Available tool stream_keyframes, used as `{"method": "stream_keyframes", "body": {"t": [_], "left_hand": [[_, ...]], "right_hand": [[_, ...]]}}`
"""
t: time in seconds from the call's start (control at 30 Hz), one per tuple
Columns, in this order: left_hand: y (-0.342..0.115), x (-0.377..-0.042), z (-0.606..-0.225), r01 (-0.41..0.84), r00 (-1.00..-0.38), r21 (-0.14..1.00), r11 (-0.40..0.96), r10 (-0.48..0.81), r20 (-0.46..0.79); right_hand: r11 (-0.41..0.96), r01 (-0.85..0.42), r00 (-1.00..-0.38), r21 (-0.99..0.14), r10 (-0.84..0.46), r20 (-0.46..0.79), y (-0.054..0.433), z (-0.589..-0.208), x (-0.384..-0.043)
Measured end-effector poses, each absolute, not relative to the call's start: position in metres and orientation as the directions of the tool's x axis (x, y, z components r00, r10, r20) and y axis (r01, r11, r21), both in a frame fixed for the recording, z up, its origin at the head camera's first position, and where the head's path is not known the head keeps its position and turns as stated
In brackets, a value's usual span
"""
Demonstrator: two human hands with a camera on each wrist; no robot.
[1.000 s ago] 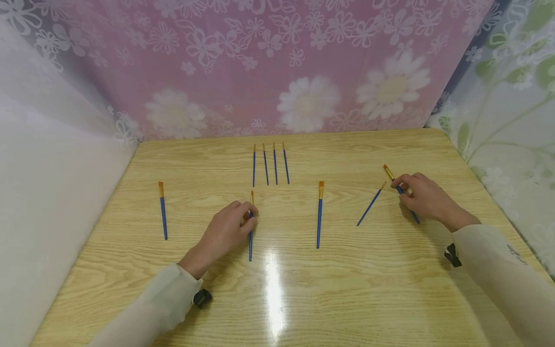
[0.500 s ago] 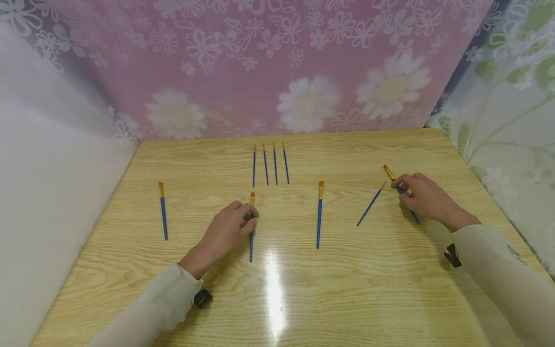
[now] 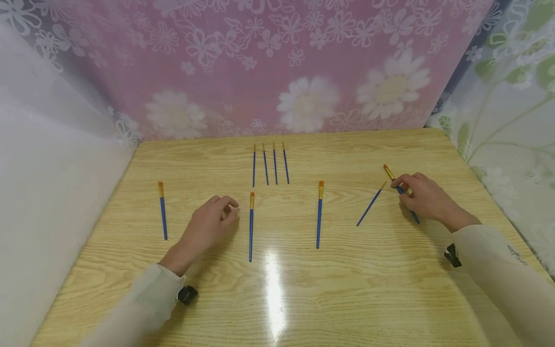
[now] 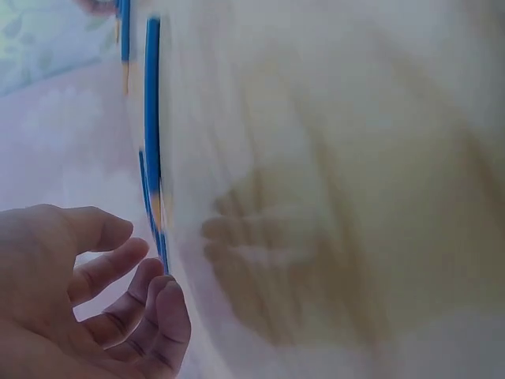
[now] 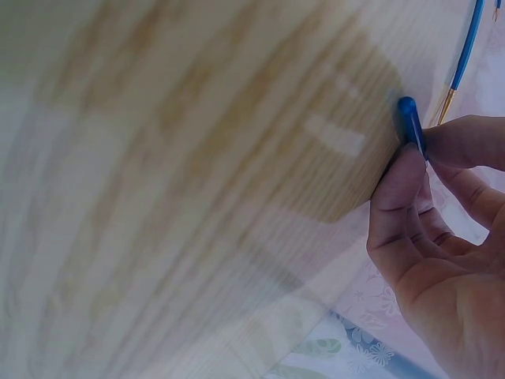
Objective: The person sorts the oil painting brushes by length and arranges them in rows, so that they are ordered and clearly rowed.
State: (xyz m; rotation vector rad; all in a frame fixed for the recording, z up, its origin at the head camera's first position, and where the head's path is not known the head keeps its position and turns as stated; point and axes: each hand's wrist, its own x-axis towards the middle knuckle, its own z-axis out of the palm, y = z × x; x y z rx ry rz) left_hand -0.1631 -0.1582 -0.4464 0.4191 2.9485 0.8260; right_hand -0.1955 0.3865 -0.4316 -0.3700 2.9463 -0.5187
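In the head view my left hand hovers just left of a blue-handled paintbrush that lies bristles away from me. Its fingers are loosely bent with nothing between them; the left wrist view shows the hand apart from the nearest blue handle. At the right of the table, my right hand pinches a slanted paintbrush between thumb and fingers, hiding part of its handle. The right wrist view has that brush's handle end at the fingertips. A thinner paintbrush lies slanted beside it.
Several thin paintbrushes lie in a row near the back edge of the wooden table. One flat brush lies at the left, another right of the middle. A pink flowered curtain hangs behind.
My left hand has let go of the middle paintbrush and moved left. Before that, the brush turned slightly in its fingers, showing its bristles broader. The right hand has stayed in place.
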Motion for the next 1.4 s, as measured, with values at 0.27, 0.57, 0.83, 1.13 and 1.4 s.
{"method": "stream_keyframes", "body": {"t": [0.27,0.57,0.83,1.13,1.4], "left_hand": [[-0.217,-0.174,-0.443,0.171,-0.984,0.508,0.844,0.172,0.046],[-0.272,-0.185,-0.447,0.073,-0.997,0.483,0.873,0.065,0.035],[-0.302,-0.187,-0.451,0.022,-0.999,0.495,0.869,-0.001,0.048],[-0.309,-0.185,-0.446,-0.038,-0.999,0.487,0.873,-0.042,-0.004],[-0.307,-0.185,-0.444,-0.040,-0.999,0.471,0.881,-0.028,-0.033]], "right_hand": [[0.911,-0.219,-0.961,-0.350,-0.264,-0.086,0.388,-0.433,-0.197],[0.913,-0.209,-0.962,-0.351,-0.256,-0.092,0.390,-0.437,-0.197],[0.912,-0.212,-0.962,-0.350,-0.259,-0.092,0.390,-0.436,-0.197],[0.909,-0.210,-0.962,-0.359,-0.258,-0.091,0.389,-0.435,-0.197],[0.910,-0.212,-0.961,-0.357,-0.260,-0.093,0.388,-0.434,-0.196]]}}
